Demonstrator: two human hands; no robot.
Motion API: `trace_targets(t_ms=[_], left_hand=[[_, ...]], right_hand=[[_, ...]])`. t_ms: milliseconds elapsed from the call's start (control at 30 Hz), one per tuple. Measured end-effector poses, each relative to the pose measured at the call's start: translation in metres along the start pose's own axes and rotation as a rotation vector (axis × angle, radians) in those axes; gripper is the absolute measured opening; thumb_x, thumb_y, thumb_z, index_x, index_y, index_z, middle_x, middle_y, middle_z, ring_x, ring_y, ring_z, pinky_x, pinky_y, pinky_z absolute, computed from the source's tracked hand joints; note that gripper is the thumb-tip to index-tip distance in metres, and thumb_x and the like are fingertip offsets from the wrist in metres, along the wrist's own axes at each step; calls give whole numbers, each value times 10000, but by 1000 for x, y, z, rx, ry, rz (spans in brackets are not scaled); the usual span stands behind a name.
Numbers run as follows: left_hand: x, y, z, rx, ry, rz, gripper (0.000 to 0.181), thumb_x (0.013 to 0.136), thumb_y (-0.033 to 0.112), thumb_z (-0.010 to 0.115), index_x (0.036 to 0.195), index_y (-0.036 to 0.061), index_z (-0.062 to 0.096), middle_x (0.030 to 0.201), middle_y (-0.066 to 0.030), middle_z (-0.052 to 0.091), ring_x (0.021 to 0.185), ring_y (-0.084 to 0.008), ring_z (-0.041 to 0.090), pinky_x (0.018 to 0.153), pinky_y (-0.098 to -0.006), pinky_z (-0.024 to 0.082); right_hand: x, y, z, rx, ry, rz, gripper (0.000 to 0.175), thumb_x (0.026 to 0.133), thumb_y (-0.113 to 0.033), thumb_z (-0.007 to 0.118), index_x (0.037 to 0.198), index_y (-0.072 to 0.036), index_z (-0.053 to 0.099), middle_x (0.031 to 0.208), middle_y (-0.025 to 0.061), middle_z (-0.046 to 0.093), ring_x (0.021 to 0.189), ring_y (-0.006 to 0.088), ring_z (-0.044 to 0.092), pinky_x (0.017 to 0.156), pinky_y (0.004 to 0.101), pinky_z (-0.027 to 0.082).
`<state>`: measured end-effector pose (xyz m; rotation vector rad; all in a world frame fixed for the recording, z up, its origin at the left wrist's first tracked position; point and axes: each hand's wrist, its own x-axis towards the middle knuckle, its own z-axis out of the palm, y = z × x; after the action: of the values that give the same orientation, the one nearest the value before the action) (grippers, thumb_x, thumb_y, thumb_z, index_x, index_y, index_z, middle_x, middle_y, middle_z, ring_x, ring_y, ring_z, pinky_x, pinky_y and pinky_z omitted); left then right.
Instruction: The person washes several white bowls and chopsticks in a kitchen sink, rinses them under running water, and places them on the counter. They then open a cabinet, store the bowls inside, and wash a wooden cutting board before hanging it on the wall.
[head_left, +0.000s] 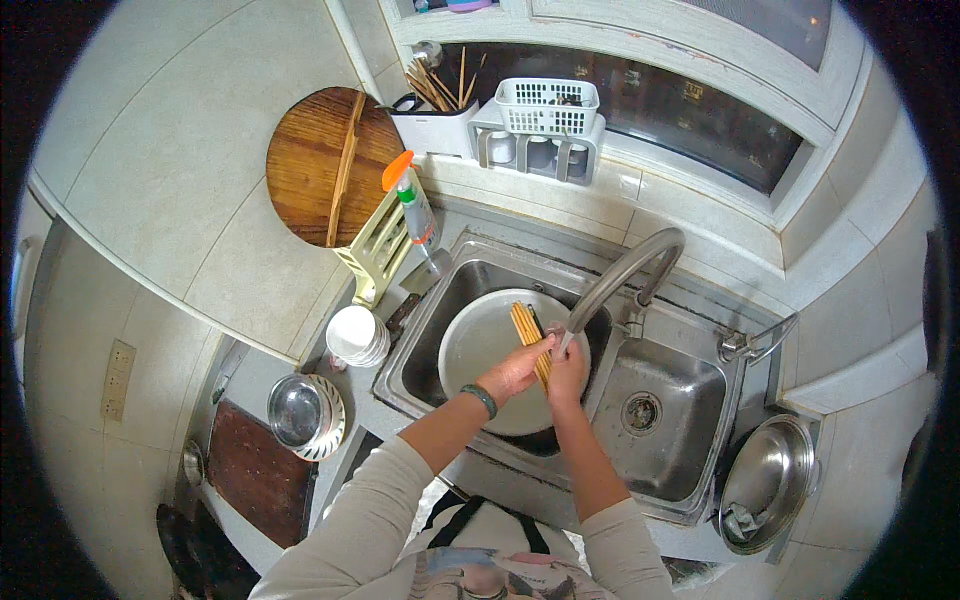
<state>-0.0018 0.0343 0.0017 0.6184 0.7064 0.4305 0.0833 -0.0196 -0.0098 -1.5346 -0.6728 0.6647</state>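
A bundle of wooden chopsticks (525, 324), with a dark one along its side, is between my two hands under the faucet (626, 270). My left hand (519, 369) closes on the bundle from the left, thumb across it. My right hand (568, 373) wraps it from the right, close to its lower end. Water falls from the spout onto my right fingers. Below both hands, a large white basin (471, 330) sits in the left bowl of the steel sink (420, 352). Cloudy water appears to fill it.
White bowls (352, 334), a glass bowl (294, 411) on a patterned plate, a cleaver (424, 276) and a spray bottle (420, 214) stand left of the sink. The right sink bowl (675, 405) has a drain strainer. A steel pot lid or pan (772, 480) lies far right.
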Motion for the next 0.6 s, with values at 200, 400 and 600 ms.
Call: trace_targets(t_ms=[200, 400, 600], left_hand=[[13, -9, 3, -56, 25, 104, 367, 940, 333, 518, 1164, 46, 563, 1051, -37, 605, 964, -162, 570, 866, -327, 463], [20, -11, 5, -86, -3, 118, 361, 948, 302, 497, 1162, 18, 555, 997, -59, 609, 900, -174, 588, 819, -337, 493], [18, -2, 17, -61, 127, 129, 322, 926, 291, 529, 1090, 14, 548, 953, -100, 604, 806, -206, 601, 713, -347, 522]], right_hand=[[-11, 4, -13, -278, -191, 99, 367, 912, -326, 500, 1115, -21, 497, 1042, 223, 585, 969, 395, 561, 819, 454, 429], [-10, 5, -32, -209, -381, 63, 362, 929, -335, 500, 1101, -17, 503, 903, 136, 593, 805, 250, 568, 750, 370, 444], [-8, -2, -41, -94, -520, 189, 431, 911, -349, 529, 1166, -7, 470, 977, 147, 608, 868, 243, 594, 762, 358, 475]])
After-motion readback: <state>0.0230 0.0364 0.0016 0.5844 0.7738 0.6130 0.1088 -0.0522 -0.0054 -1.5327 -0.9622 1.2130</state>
